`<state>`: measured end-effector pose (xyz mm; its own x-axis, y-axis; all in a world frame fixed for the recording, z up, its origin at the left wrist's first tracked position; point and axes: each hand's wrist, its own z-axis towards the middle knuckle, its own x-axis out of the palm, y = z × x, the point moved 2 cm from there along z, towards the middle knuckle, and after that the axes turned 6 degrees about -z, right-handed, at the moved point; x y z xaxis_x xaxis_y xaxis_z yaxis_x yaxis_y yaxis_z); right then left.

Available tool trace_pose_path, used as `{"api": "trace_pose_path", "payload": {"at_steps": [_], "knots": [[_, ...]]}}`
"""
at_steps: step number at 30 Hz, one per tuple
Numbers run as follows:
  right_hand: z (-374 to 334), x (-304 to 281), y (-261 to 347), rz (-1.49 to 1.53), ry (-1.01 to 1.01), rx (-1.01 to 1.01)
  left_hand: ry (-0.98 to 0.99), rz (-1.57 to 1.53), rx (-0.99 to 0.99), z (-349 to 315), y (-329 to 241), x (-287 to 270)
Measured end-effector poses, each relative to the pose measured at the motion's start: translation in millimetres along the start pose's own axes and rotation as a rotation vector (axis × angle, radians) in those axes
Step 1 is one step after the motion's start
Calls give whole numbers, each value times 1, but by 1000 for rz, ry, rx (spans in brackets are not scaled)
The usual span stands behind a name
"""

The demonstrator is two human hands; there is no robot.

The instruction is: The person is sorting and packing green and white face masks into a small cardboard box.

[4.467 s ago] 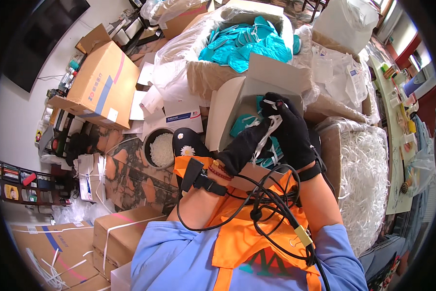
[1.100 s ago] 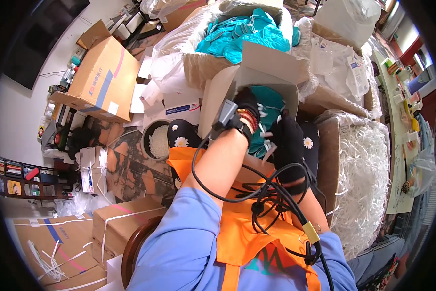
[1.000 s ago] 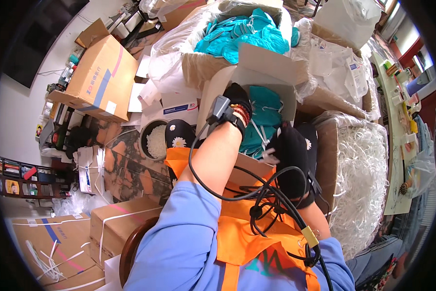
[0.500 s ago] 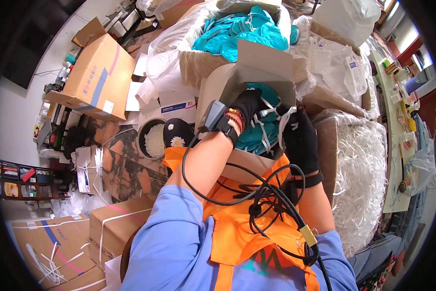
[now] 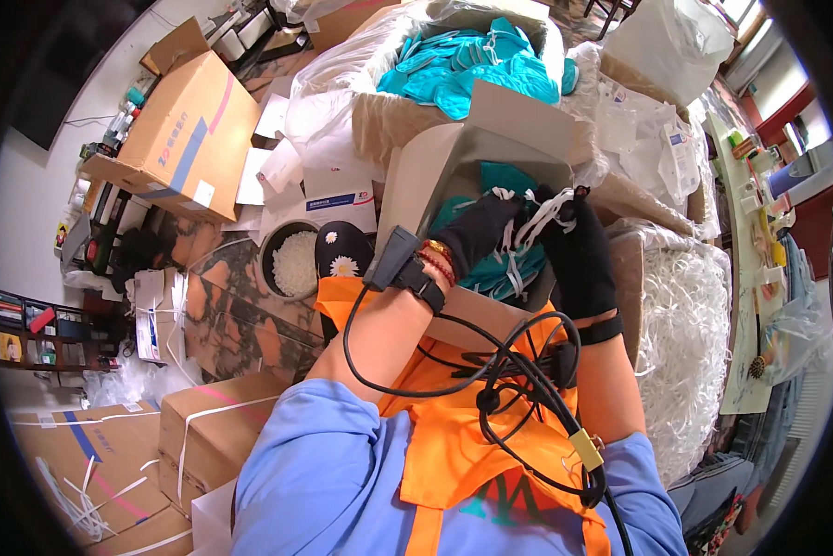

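Note:
An open grey-white carton [image 5: 416, 176] sits before me, with turquoise face masks [image 5: 507, 176] inside. My left hand [image 5: 481, 229], in a black glove, reaches over the masks, its fingers closed at a bunch of white elastic straps [image 5: 544, 218]. My right hand [image 5: 576, 255], also gloved in black, grips the other side of the bunch at the carton's right edge. The straps lie between the two hands, above the masks. Some fingertips are hidden among them. A grey device [image 5: 393, 259] is strapped at my left wrist, and black cables [image 5: 500, 371] hang over my orange apron.
Behind the carton stands a plastic-lined box [image 5: 393, 125] heaped with more turquoise masks. A box of white straps [image 5: 681, 334] is at the right. To the left are a bucket of white pellets [image 5: 294, 264] and a tall brown carton [image 5: 171, 130]; strapped cartons [image 5: 101, 454] lie lower left.
My left hand has drawn back toward me in the carton. My right hand has moved up and inward. The white straps are now bunched together between both hands.

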<state>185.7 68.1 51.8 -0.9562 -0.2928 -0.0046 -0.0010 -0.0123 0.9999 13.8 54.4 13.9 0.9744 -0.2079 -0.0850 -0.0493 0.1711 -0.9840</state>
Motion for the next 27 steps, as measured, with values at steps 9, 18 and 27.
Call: {"api": "trace_pose_path", "payload": {"at_steps": [9,18,27], "knots": [[25,2,6,277,68,-4,71,-36,252,-13,0,10],[30,-9,7,575,14,32,172,-234,-298,-23,-24,5],[29,-24,28,-762,105,-495,187,52,19,-21,5,-4]]}}
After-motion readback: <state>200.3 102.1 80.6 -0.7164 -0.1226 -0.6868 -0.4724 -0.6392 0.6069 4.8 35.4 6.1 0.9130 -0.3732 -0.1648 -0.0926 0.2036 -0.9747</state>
